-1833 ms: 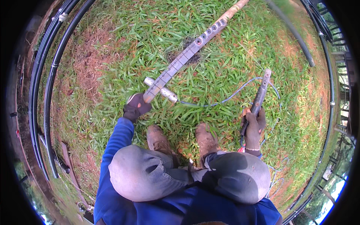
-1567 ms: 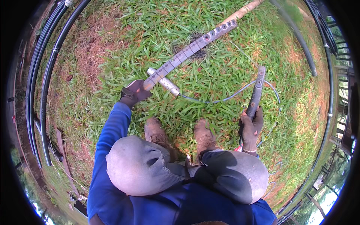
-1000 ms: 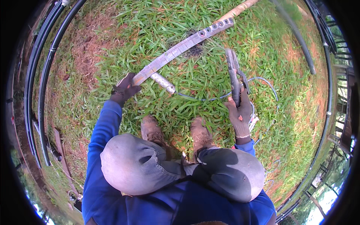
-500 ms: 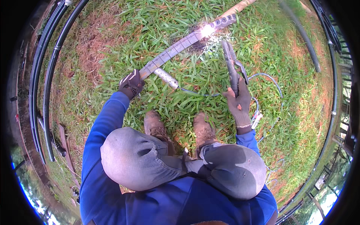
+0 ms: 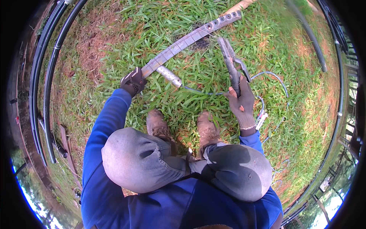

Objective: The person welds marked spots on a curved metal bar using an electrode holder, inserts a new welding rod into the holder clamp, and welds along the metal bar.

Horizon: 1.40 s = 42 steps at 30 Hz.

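Observation:
My left hand (image 5: 132,81), in a dark glove with pale stripes, is closed round the near left end of a long metal bar (image 5: 179,47). Dark cross lines mark the bar along its length, and several round holes run through its far right part. My right hand (image 5: 242,102), in a worn dark glove, grips a welding electrode holder (image 5: 230,63) by its handle. A thin electrode seems to reach from its jaws toward the bar near the nearest hole; whether they touch I cannot tell. Under the bar, close to my left hand, lies a silvery metal tube (image 5: 170,77).
Blackened grass (image 5: 202,42) shows beneath the bar. A wooden pole (image 5: 241,6) extends past its far end. A blue cable (image 5: 280,81) loops on the grass at right. Long black pipes (image 5: 54,76) lie at left, another pipe (image 5: 310,40) at far right. My boots (image 5: 209,128) stand close in front.
The bright arc and sparks on the bar have gone out, leaving a dark hole near that spot. My right hand and the electrode holder have shifted slightly left. My left hand keeps its grip.

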Motion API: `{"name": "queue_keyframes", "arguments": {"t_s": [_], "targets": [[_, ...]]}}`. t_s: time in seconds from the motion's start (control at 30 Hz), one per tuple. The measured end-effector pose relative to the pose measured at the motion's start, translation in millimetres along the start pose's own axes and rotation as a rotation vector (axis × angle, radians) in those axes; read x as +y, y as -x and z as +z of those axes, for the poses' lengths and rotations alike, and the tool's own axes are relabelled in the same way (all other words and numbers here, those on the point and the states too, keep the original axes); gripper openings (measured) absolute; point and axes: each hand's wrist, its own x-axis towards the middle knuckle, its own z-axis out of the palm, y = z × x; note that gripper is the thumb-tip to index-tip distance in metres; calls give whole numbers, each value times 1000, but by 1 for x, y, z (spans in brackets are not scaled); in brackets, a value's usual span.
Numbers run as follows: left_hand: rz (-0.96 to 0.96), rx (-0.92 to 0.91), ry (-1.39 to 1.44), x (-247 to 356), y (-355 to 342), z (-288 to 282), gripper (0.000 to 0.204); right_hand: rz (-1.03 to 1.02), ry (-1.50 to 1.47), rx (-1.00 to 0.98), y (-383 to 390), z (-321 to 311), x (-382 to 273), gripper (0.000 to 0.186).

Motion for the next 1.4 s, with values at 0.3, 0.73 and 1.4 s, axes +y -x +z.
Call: {"name": "queue_keyframes", "arguments": {"t_s": [0.3,0.73,1.4], "targets": [[15,-13,10,-4,-7,4,47,-8,-53,9,-4,9,12,76],[-63,-28,-74,-1,-13,7,48,-86,37,30,-6,8,14,89],[-1,-35,8,-6,-9,5,48,-67,-42,38,-10,14,16,76]]}}
